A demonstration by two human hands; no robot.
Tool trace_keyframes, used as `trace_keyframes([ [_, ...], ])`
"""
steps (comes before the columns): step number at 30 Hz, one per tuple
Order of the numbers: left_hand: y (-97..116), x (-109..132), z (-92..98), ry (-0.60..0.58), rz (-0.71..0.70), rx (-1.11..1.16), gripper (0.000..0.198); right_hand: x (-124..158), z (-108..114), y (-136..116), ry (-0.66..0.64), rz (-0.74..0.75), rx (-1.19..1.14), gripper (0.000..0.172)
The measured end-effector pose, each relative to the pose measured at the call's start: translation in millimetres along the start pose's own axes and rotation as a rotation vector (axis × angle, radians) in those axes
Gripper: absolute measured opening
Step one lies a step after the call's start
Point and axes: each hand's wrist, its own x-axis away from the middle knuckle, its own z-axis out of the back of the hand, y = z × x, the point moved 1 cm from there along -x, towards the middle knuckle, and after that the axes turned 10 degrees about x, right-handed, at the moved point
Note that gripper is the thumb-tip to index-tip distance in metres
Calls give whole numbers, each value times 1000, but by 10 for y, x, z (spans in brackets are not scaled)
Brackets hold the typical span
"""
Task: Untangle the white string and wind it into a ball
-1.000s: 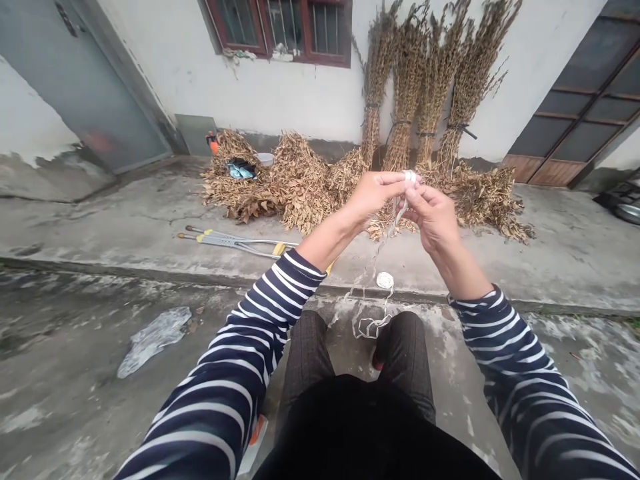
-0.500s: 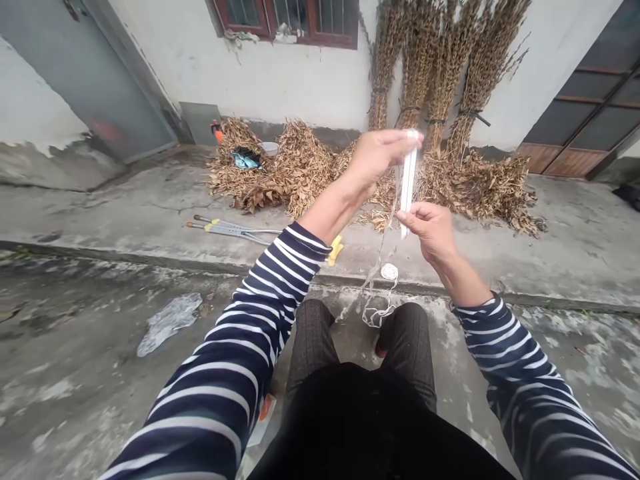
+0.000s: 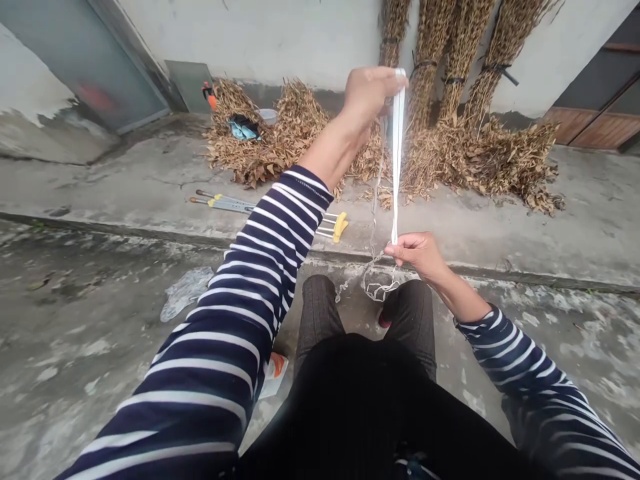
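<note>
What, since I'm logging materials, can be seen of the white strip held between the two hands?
The white strip is a flat, narrow band, plastic or tape-like by its look, pulled taut and nearly upright. The left hand pinches its top end; the right hand pinches its lower end above the knees. Thinner whitish strands hang beside and below it in a loose tangle.

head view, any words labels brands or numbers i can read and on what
None can be read.
The white strip held between the left hand and the right hand is blank.
The orange and white packet is too blurred to show any print.
</note>
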Motion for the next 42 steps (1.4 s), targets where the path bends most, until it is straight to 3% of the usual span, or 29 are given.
trace_keyframes([
  [4,-40,34,31,-72,51,19,23,113,13,157,-47,-61,-4,41],
  [7,-48,124,-36,-166,63,39,24,96,20,153,11,22,44,39],
  [10,-67,91,-31,-128,30,107,20,85,53,133,-8,84,82,40],
  [13,-107,-74,116,-30,9,160,15,141,172,238,-142,-28,139,47],
  [15,-129,-185,255,23,10,143,11,220,312,364,-157,-77,278,54],
  [18,-132,-263,425,81,18,116,15,424,511,547,17,-53,693,57],
  [20,-124,-240,473,114,36,142,17,635,517,659,74,-61,957,51],
  [22,-126,-169,451,97,80,171,17,882,369,781,-85,-114,1057,43],
  [25,-138,-19,304,-32,138,181,13,1182,-12,947,-499,-165,1076,23],
  [27,-122,78,167,-125,135,204,11,1218,-208,975,-662,-143,948,39],
  [29,-72,167,31,-221,103,256,9,1062,-245,899,-635,-124,864,62],
  [30,-38,212,-31,-269,85,277,9,916,-192,819,-528,-146,865,65],
  [31,-3,261,-86,-314,72,287,10,740,-100,708,-400,-162,862,61],
  [33,59,371,-172,-358,69,261,11,345,142,398,-145,-55,721,44],
  [37,103,603,-257,-335,141,158,16,-282,544,-302,109,192,201,47],
  [39,90,675,-264,-352,173,171,16,-435,608,-531,96,259,30,45],
  [42,43,695,-235,-389,208,199,15,-516,579,-623,-17,285,-79,40],
])
